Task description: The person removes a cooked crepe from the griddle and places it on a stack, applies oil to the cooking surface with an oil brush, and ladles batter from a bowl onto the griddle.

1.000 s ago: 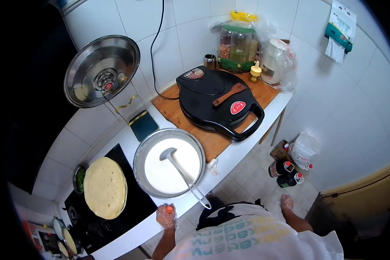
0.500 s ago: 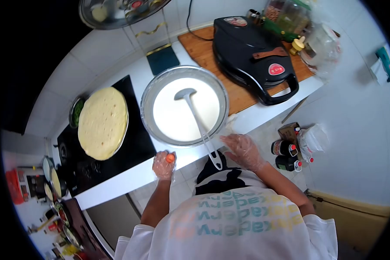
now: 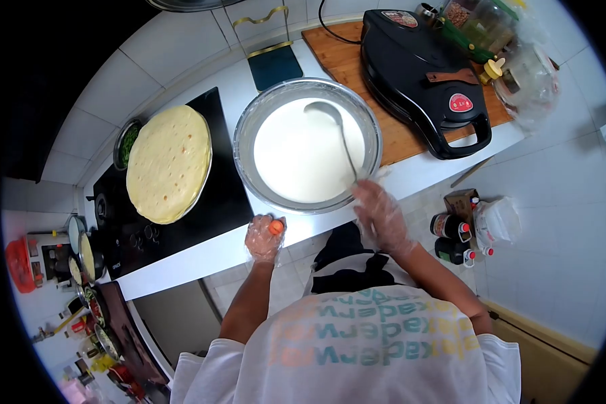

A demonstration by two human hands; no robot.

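Observation:
My left hand, in a clear plastic glove, is closed around a small orange object at the counter's front edge. My right hand, gloved too, is closed on the ladle's handle at the near right rim of a large metal bowl. The ladle reaches into white batter, its head partly sunk near the far side. Left of the bowl, a stack of pale round flatbreads rests on a plate over the black stovetop.
A black electric griddle with a wooden spatula on its lid sits on a wooden board. Greens fill a small bowl behind the flatbreads. Dark bottles stand on the floor at right.
My right hand has come up from my side and taken hold of the ladle, whose head has shifted right in the batter. The view has tilted downward; my left hand still holds the orange object.

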